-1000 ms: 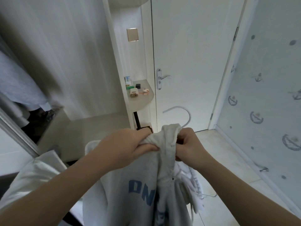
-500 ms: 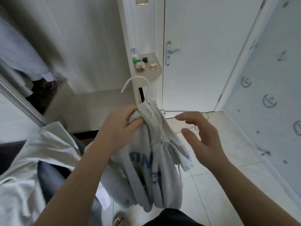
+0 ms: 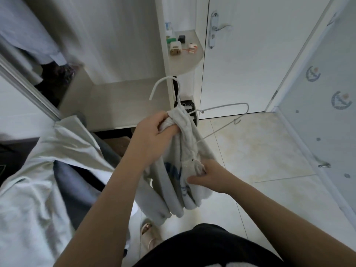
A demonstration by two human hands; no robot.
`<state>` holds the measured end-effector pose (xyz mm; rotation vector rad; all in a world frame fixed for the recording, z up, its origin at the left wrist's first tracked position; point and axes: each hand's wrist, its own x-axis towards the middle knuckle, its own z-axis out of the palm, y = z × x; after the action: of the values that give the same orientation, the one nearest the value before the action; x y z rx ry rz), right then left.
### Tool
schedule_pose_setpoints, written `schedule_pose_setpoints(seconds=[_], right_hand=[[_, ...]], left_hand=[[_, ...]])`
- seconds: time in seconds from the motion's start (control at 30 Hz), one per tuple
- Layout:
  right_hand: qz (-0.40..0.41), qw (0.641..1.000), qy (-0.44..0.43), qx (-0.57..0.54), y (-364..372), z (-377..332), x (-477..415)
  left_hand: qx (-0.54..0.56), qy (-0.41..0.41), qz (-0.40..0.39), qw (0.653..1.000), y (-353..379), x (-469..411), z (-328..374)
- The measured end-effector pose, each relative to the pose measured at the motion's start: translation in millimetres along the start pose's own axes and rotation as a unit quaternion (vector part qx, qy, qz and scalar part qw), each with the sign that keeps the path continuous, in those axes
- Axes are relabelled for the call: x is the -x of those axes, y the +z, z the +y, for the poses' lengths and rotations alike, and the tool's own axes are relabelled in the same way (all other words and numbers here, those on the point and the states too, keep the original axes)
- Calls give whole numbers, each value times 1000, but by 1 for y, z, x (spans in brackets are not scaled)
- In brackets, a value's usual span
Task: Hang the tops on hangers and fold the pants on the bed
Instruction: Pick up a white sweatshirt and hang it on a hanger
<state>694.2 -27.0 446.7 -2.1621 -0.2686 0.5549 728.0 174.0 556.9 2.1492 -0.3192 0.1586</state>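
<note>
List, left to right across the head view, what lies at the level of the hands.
Pale garment → left hand → right hand → bare end of the wire hanger → patterned wall. The grey top overlaps both hands, so it is left out.

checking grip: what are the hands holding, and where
Left hand grips the hoodie at its bunched neck, by the hanger; right hand pinches its front lower down.

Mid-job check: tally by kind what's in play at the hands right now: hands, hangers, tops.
Hands: 2, left hand and right hand, both gripping the top
Hangers: 1, white wire hanger
Tops: 1, grey sweatshirt
Total: 4
</note>
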Motion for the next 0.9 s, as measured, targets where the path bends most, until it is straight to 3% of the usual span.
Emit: schedule_pose_setpoints(seconds=[0.1,0.23,0.43,0.6,0.73,0.8,0.9], right_hand=[[-66,994,82,2,9,33,-10],[-98,977,104,159,6,72,-19],[-12,918,102,383,-33,96,-25],[142,960,22,239,-72,68,-11],[200,960,-111,162,-88,15,-1],[189,961,-161,121,-86,-22,6],[112,965,-203,121,-84,-61,10]], left_hand=[[2,2,-13,1000,-4,2,-5],[-12,3,-52,999,-12,5,-17],[-51,-11,-104,993,-26,23,-51],[-69,-10,-138,988,-37,24,-61],[-72,6,-164,984,-29,17,-53],[-62,19,-181,981,-16,13,-43],[-36,32,-189,981,3,9,-32]])
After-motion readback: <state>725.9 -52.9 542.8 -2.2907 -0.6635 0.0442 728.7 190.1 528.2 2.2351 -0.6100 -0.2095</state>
